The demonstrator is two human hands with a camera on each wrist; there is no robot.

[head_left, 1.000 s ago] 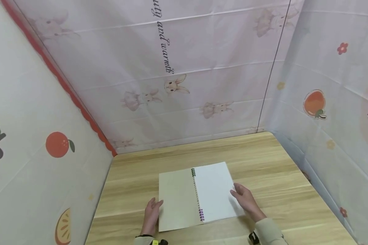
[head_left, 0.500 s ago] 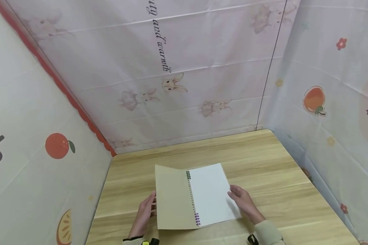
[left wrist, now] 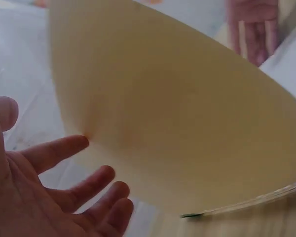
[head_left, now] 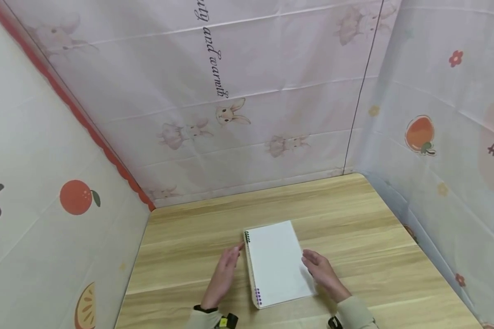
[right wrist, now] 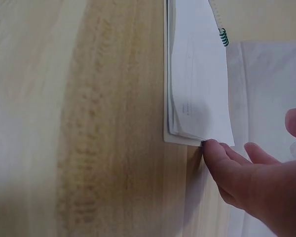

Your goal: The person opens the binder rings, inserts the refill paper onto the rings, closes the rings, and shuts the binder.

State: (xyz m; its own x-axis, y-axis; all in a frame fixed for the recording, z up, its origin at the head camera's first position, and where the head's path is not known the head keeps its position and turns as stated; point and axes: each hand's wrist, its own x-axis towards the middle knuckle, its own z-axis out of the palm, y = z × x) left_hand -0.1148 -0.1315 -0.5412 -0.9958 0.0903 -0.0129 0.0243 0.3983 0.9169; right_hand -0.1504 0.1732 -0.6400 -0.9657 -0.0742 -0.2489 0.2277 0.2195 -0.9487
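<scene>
A spiral notebook [head_left: 277, 262] lies on the table with a white page facing up, green rings at its far end and purple ones at its near end. Its tan cover [left wrist: 172, 103] stands steeply raised along the spine, seen nearly edge-on in the head view. Fingers spread, my left hand [head_left: 223, 275] is left of the spine; one fingertip touches the cover's outer face in the left wrist view. My right hand [head_left: 323, 273] is at the notebook's right edge. In the right wrist view its fingertips meet the page edges, and the thumb is held apart.
The wood-grain table [head_left: 189, 233] reaches back to a printed fabric wall [head_left: 247, 164]. Similar fabric hangs along the left [head_left: 45, 256] and right [head_left: 432, 214] sides. Wrist straps with small devices are on both arms.
The tan cover has swung up from lying flat at the left to standing steeply over the spine. My left hand has followed it rightward; the right hand has stayed at the right edge.
</scene>
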